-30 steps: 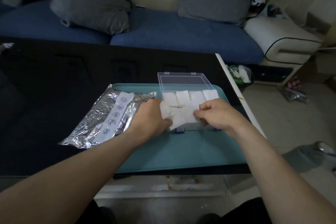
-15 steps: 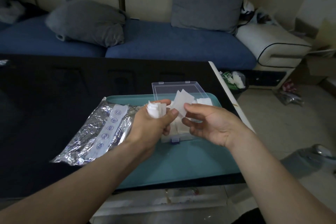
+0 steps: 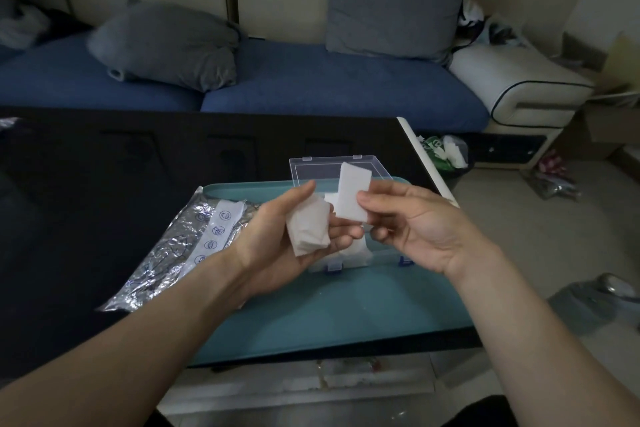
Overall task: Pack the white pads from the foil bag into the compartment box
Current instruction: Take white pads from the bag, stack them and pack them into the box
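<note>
Behind everything runs the blue sofa with two grey cushions on it, and in front of it lies the black counter where I am working. On the counter sits the teal tray, and the crinkled foil bag lies half on the tray's left edge and half on the counter, its white printed strip facing up. The clear compartment box rests on the tray beyond my hands, its lid open and tipped back toward the sofa; white pads already lie in it, though my hands hide most of its compartments. My left hand is raised palm up above the tray, its fingers and thumb curled round a small stack of white pads. My right hand is just beside it, thumb and fingers pinching a single white pad, which stands nearly upright over the box, its lower corner close to the stack.
</note>
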Demonstrator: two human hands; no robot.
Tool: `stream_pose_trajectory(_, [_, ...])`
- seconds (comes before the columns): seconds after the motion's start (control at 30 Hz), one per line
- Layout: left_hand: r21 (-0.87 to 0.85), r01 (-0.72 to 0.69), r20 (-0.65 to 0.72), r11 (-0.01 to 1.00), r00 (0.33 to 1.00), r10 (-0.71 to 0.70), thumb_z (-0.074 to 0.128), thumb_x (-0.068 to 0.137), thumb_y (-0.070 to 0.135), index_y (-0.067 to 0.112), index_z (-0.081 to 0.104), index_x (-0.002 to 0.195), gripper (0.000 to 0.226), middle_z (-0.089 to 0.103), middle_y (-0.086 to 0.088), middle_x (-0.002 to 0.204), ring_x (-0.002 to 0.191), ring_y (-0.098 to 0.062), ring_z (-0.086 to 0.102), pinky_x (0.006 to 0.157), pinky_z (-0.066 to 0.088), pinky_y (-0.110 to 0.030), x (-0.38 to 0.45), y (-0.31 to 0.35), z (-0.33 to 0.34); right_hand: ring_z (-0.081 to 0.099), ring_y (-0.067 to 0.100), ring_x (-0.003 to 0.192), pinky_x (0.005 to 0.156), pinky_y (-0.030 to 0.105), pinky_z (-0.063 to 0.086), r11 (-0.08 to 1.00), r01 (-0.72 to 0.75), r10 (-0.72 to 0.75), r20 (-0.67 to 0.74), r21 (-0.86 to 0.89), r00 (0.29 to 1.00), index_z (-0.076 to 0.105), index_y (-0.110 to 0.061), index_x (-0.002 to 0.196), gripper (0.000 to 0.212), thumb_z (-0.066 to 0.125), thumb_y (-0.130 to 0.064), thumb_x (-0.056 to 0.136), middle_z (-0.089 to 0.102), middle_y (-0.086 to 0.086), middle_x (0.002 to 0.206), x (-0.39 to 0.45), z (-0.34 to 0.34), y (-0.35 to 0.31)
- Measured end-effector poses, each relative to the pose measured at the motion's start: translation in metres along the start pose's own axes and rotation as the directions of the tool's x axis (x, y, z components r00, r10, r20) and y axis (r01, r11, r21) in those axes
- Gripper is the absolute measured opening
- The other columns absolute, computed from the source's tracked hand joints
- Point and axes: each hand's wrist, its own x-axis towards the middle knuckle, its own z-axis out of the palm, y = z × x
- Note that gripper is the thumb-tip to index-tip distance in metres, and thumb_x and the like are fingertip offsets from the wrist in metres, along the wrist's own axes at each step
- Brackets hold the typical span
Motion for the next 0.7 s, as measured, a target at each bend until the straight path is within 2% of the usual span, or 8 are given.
stream_pose_trajectory(0.13, [0.014, -0.044, -0.036, 0.999, 0.998, 0.045, 0.048, 0.091, 0.041, 0.003, 0.08, 0.095, 0.05, 0.071, -0.02, 0.102, 0.085, -0.027, 0.071, 0.08, 0.059, -0.033, 0.004, -0.004, 0.0, 0.047, 0.006, 0.05, 0.043, 0.017, 0.033, 0.997, -0.008, 0.004, -0.041, -0.082, 0.999, 0.075, -0.013, 0.083, 0.019, 0.082, -0.017, 0.066, 0.067, 0.001, 0.07, 0.001, 0.003, 0.003])
stream_pose_trajectory(0.27, [0.039, -0.058, -0.069, 0.998, 0.996, 0.061, 0.041, 0.099, 0.047, 0.004, 0.067, 0.12, 0.054, 0.067, -0.016, 0.116, 0.103, -0.026, 0.063, 0.092, 0.054, -0.035, 0.006, -0.006, 0.001, 0.041, 0.004, 0.043, 0.046, 0.02, 0.031, 0.976, 0.01, -0.042, -0.143, -0.218, 0.989, 0.074, -0.012, 0.085, 0.012, 0.082, -0.019, 0.08, 0.07, 0.001, 0.072, 0.0, 0.014, 0.011])
stream_pose_trajectory(0.37, [0.058, -0.062, -0.065, 0.996, 0.996, 0.066, 0.04, 0.1, 0.051, 0.0, 0.054, 0.134, 0.063, 0.061, -0.02, 0.133, 0.126, -0.03, 0.057, 0.113, 0.04, -0.042, 0.008, -0.008, 0.002, 0.052, 0.0, 0.043, 0.05, 0.018, 0.039, 0.93, 0.038, -0.114, -0.188, -0.364, 0.976, 0.076, -0.013, 0.083, 0.017, 0.084, -0.028, 0.08, 0.07, -0.008, 0.067, -0.001, 0.026, 0.018])
stream_pose_trajectory(0.43, [0.079, -0.063, -0.038, 0.995, 0.997, 0.066, 0.04, 0.1, 0.05, -0.003, 0.053, 0.134, 0.065, 0.06, -0.021, 0.134, 0.129, -0.029, 0.056, 0.115, 0.037, -0.041, 0.007, -0.008, 0.005, 0.064, -0.001, 0.054, 0.053, 0.01, 0.044, 0.858, 0.104, -0.216, -0.168, -0.504, 0.962, 0.076, -0.015, 0.08, 0.017, 0.083, -0.03, 0.081, 0.072, -0.009, 0.067, -0.002, 0.03, 0.021])
stream_pose_trajectory(0.5, [0.103, -0.065, -0.036, 0.993, 0.997, 0.069, 0.043, 0.099, 0.045, -0.006, 0.055, 0.129, 0.06, 0.064, -0.022, 0.129, 0.124, -0.027, 0.06, 0.109, 0.045, -0.039, 0.007, -0.009, 0.005, 0.068, 0.001, 0.062, 0.058, 0.011, 0.046, 0.743, 0.167, -0.317, -0.121, -0.648, 0.941, 0.076, -0.017, 0.078, 0.019, 0.085, -0.034, 0.079, 0.073, -0.009, 0.067, -0.002, 0.032, 0.024])
stream_pose_trajectory(0.57, [0.118, -0.076, -0.063, 0.99, 0.994, 0.084, 0.05, 0.096, 0.035, -0.007, 0.056, 0.126, 0.053, 0.068, -0.021, 0.122, 0.115, -0.026, 0.065, 0.103, 0.051, -0.041, 0.006, -0.009, 0.005, 0.06, -0.002, 0.059, 0.056, 0.012, 0.042, 0.646, 0.222, -0.41, -0.086, -0.73, 0.908, 0.075, -0.021, 0.082, 0.02, 0.086, -0.035, 0.076, 0.065, -0.013, 0.063, -0.001, 0.031, 0.023])
stream_pose_trajectory(0.63, [0.144, -0.075, -0.086, 0.987, 0.992, 0.088, 0.056, 0.092, 0.029, 0.0, 0.063, 0.114, 0.037, 0.071, -0.015, 0.102, 0.093, -0.022, 0.07, 0.097, 0.053, -0.041, 0.006, -0.009, 0.002, 0.058, -0.002, 0.077, 0.065, 0.013, 0.043, 0.603, 0.294, -0.44, -0.002, -0.742, 0.898, 0.07, -0.027, 0.105, 0.041, 0.09, -0.036, 0.07, 0.062, -0.015, 0.087, -0.001, 0.025, 0.018])
stream_pose_trajectory(0.7, [0.132, -0.056, -0.089, 0.99, 0.994, 0.068, 0.06, 0.088, 0.027, 0.007, 0.064, 0.101, 0.024, 0.065, -0.01, 0.084, 0.073, -0.018, 0.065, 0.08, 0.055, -0.036, 0.004, -0.008, 0.0, 0.052, 0.0, 0.111, 0.085, 0.015, 0.044, 0.508, 0.346, -0.349, 0.179, -0.789, 0.92, 0.053, -0.038, 0.132, 0.083, 0.095, -0.042, 0.06, 0.054, -0.014, 0.124, -0.002, 0.019, 0.016])
